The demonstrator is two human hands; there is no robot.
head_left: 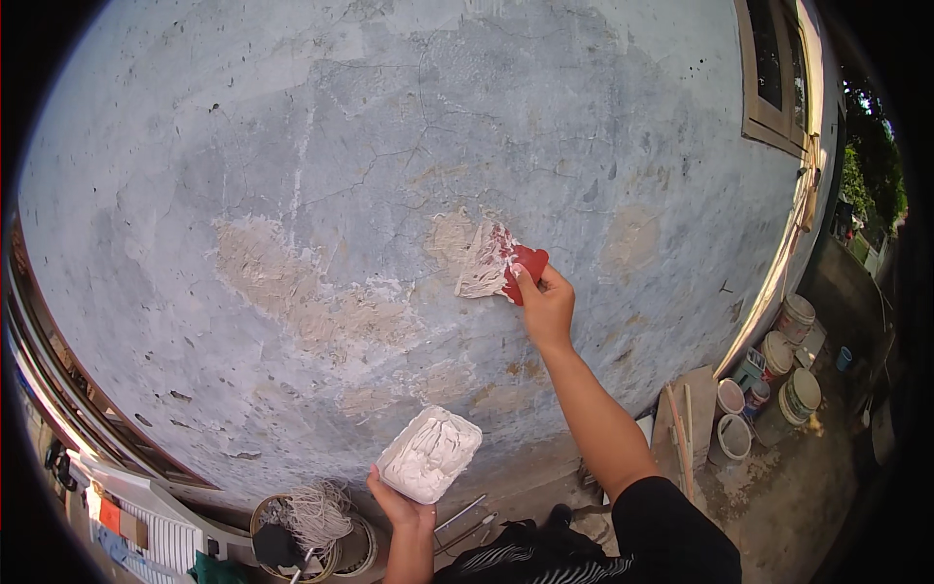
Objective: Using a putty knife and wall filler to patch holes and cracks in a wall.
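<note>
My right hand (548, 307) grips a red putty scraper (526, 275), its blade laid against the grey-blue wall (506, 127). Off-white putty (482, 263) coats much of the blade and joins a beige patch on the plaster. Lower down, my left hand (401, 501) holds up a white rectangular tub (387, 463) from beneath, close to the wall. Thick, ridged putty (434, 450) fills the tub. Left of the scraper, a larger beige filled patch (292, 292) spreads over the cracked surface. Another small beige patch (630, 237) lies to the right.
A bucket with tangled string (316, 511) stands at lower left, beside a white slatted piece (156, 526). Several paint buckets (800, 389) line the ground at right, near leaning boards (681, 419). A wooden-framed window (773, 78) sits upper right.
</note>
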